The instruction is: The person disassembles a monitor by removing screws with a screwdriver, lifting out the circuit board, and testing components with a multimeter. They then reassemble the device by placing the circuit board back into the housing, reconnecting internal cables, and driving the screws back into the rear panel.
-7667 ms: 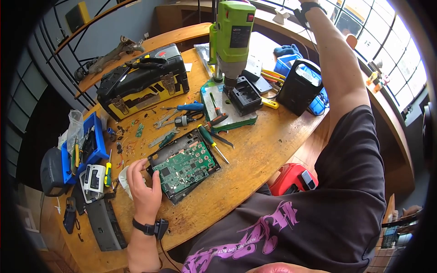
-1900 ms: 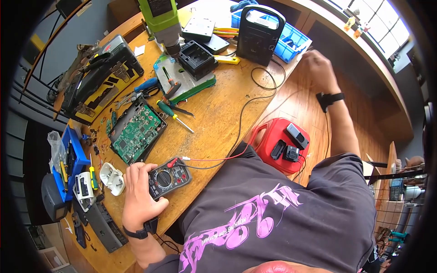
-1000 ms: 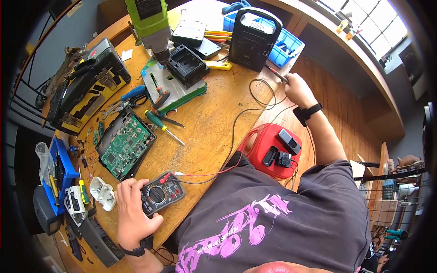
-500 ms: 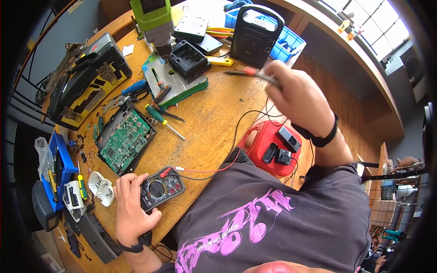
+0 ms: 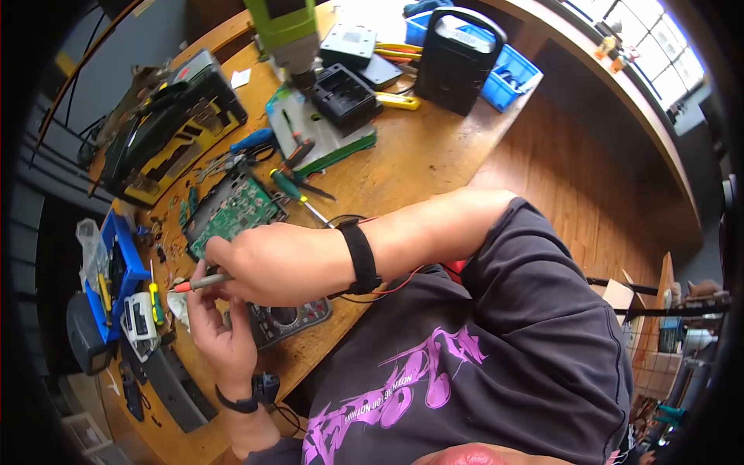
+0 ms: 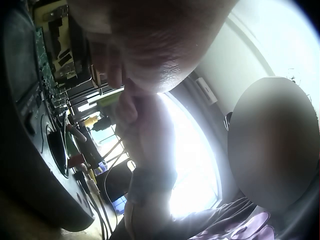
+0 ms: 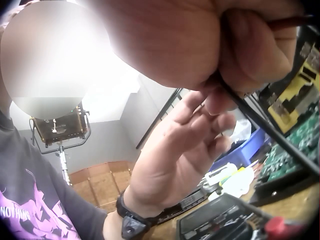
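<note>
Wooden workbench (image 5: 403, 170) cluttered with tools | right hand (image 5: 267, 263) crosses over, fingers curled round red-tipped multimeter probe (image 5: 200, 284), tip pointing left | left hand (image 5: 217, 329) just below it, fingers loosely spread, touching probe, holding nothing | multimeter (image 5: 291, 319) under right wrist | circuit board (image 5: 231, 215) just above right hand.

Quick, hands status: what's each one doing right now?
Left hand: open, fingers loosely raised beside the red probe, gripping nothing.
Right hand: closed around the red probe, over the multimeter.
</note>
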A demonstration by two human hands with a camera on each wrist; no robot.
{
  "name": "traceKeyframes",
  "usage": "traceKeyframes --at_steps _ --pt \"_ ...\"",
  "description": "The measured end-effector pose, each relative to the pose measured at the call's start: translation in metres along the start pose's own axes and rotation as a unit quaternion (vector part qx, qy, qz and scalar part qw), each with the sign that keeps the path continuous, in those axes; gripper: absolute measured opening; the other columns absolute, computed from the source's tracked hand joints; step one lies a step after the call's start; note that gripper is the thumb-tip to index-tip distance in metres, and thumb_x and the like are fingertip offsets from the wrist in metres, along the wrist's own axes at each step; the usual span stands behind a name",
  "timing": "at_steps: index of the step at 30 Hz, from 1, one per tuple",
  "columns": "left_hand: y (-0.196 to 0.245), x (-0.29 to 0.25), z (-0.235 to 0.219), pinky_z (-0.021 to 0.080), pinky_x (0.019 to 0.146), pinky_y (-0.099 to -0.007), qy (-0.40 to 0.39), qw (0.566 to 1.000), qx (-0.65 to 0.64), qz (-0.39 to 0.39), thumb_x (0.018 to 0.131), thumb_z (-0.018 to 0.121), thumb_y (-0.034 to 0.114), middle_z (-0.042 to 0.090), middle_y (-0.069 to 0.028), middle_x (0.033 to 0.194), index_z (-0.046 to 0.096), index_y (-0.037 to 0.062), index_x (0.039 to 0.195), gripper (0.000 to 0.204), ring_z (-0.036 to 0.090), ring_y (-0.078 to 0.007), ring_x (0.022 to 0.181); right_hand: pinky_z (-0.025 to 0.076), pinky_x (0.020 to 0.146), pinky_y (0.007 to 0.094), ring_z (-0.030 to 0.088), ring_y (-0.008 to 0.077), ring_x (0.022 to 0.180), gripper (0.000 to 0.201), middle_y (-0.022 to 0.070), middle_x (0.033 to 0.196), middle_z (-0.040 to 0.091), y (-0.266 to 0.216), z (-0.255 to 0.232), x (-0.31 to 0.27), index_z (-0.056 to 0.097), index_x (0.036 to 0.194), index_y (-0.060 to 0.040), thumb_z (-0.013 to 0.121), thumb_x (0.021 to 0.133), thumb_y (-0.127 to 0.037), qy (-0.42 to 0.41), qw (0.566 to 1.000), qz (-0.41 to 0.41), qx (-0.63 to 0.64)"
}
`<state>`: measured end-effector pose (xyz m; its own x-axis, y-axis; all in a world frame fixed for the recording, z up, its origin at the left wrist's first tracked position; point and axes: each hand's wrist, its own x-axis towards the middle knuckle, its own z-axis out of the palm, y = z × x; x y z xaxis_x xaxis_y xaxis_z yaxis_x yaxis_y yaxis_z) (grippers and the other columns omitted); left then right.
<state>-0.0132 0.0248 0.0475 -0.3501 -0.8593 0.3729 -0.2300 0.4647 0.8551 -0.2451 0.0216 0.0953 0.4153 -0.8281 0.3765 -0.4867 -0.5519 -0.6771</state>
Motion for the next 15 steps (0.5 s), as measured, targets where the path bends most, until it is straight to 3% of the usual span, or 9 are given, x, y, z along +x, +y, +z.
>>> traceKeyframes --at_steps 1,2,4,7,9,11,12,14,15 --pt "-0.002 0.001 0.000 0.053 0.110 -0.0375 0.020 0.999 0.013 0.021 0.112 0.071 0.005 0.066 -0.0150 0.149 0.052 -0.0074 0.162 0.055 0.067 -0.0216 0.123 0.058 0.066 0.0574 0.075 0.0498 0.075 0.032 0.0268 0.078 0.072 0.001 0.007 0.004 0.057 0.114 0.0055 0.074 0.103 -0.019 -0.007 1.000 -0.003 0.016" --pt "-0.007 0.001 -0.002 0.051 0.115 -0.0371 0.029 0.999 0.016 0.006 0.115 0.073 0.018 0.066 -0.0143 0.149 0.051 -0.0073 0.163 0.059 0.065 -0.0215 0.130 0.059 0.067 0.0568 0.075 0.0498 0.078 0.030 0.0269 0.080 0.073 0.002 0.013 0.008 0.059 0.118 0.0043 0.073 0.104 -0.018 -0.003 0.999 -0.021 0.045" --pt "-0.008 0.006 -0.013 0.051 0.117 -0.0385 0.030 0.989 0.139 0.032 0.112 0.076 0.014 0.068 -0.0138 0.145 0.060 -0.0067 0.156 0.052 0.067 -0.0242 0.133 0.059 0.068 0.0560 0.076 0.0497 0.080 0.030 0.0260 0.082 0.074 0.005 0.020 0.014 0.061 0.123 0.0032 0.073 0.104 -0.017 -0.003 0.999 -0.026 0.042" --pt "-0.019 0.003 -0.021 0.054 0.112 -0.0363 0.055 0.985 0.161 0.033 0.114 0.073 0.013 0.071 -0.0132 0.135 0.063 -0.0042 0.148 0.040 0.070 -0.0223 0.124 0.060 0.074 0.0584 0.074 0.0534 0.085 0.030 0.0298 0.086 0.075 0.006 0.019 0.020 0.062 0.120 0.0058 0.072 0.105 -0.018 -0.045 0.993 -0.001 0.110" --pt "-0.030 0.005 -0.021 0.055 0.109 -0.0353 0.074 0.984 0.159 0.033 0.116 0.070 0.013 0.071 -0.0121 0.130 0.063 -0.0033 0.145 0.035 0.071 -0.0203 0.119 0.055 0.068 0.0435 0.071 0.0346 0.081 0.027 0.0200 0.103 0.073 0.006 0.007 0.022 0.058 0.128 0.0002 0.072 0.106 -0.009 -0.077 0.986 0.033 0.141" --pt "-0.039 0.006 -0.022 0.058 0.089 -0.0319 0.114 0.993 -0.015 -0.002 0.114 0.071 0.011 0.074 -0.0086 0.106 0.063 -0.0001 0.130 0.021 0.071 -0.0166 0.096 0.052 0.069 0.0327 0.063 0.0180 0.085 0.037 0.0123 0.120 0.066 0.018 -0.005 0.022 0.050 0.140 -0.0019 0.062 0.105 0.001 0.006 0.972 0.066 0.226" --pt "-0.042 0.005 -0.024 0.058 0.089 -0.0319 0.124 0.992 -0.016 -0.010 0.114 0.071 0.011 0.074 -0.0086 0.106 0.063 -0.0001 0.130 0.021 0.071 -0.0166 0.096 0.050 0.069 0.0274 0.059 0.0097 0.087 0.044 0.0085 0.128 0.063 0.022 -0.013 0.024 0.045 0.146 -0.0029 0.057 0.105 0.006 0.051 0.959 0.069 0.269" --pt "-0.046 0.005 -0.028 0.057 0.088 -0.0291 0.129 0.991 -0.040 -0.001 0.119 0.063 0.013 0.071 -0.0066 0.101 0.058 0.0012 0.128 0.016 0.069 -0.0128 0.095 0.048 0.074 0.0251 0.054 0.0103 0.085 0.041 0.0098 0.123 0.062 0.030 -0.038 0.029 0.041 0.145 0.0009 0.052 0.106 0.008 0.108 0.943 0.057 0.309" --pt "-0.044 0.004 -0.031 0.057 0.088 -0.0294 0.119 0.992 -0.047 0.009 0.119 0.063 0.013 0.072 -0.0089 0.101 0.055 0.0022 0.123 0.014 0.069 -0.0135 0.095 0.049 0.074 0.0259 0.056 0.0111 0.085 0.036 0.0116 0.124 0.065 0.050 -0.050 0.030 0.044 0.143 0.0001 0.050 0.108 0.007 0.076 0.910 0.021 0.407"
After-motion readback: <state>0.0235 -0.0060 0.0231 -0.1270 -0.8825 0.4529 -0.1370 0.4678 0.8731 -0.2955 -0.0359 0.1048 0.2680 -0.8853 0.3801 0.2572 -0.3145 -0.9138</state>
